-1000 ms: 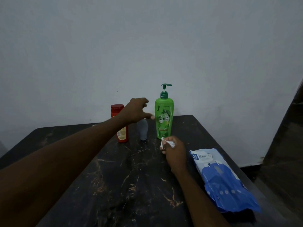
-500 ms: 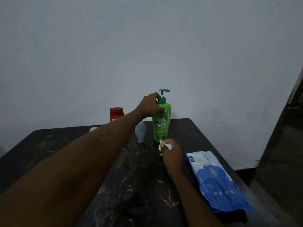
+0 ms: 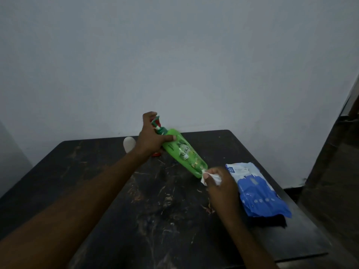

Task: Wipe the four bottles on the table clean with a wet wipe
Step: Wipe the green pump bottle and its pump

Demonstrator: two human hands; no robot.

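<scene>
My left hand (image 3: 150, 138) grips the green pump bottle (image 3: 183, 154) round its neck and holds it tilted above the dark table (image 3: 97, 171), base pointing down to the right. A crumpled white wet wipe (image 3: 210, 176) is pinched in my right hand (image 3: 219, 183) and touches the bottle's base. A small white bottle (image 3: 129, 143) stands at the back left. Most of the red bottle (image 3: 156, 154) is hidden behind my left hand; only its base and a bit of cap show. No fourth bottle shows.
A blue and white pack of wet wipes (image 3: 256, 189) lies on the table's right side, over something black. A pale wall rises right behind the table. A dark surface stands at the far right.
My left hand went from the small bottle to the green bottle, took it by the neck, lifted it and tipped it. My right hand with the wipe now meets its base.
</scene>
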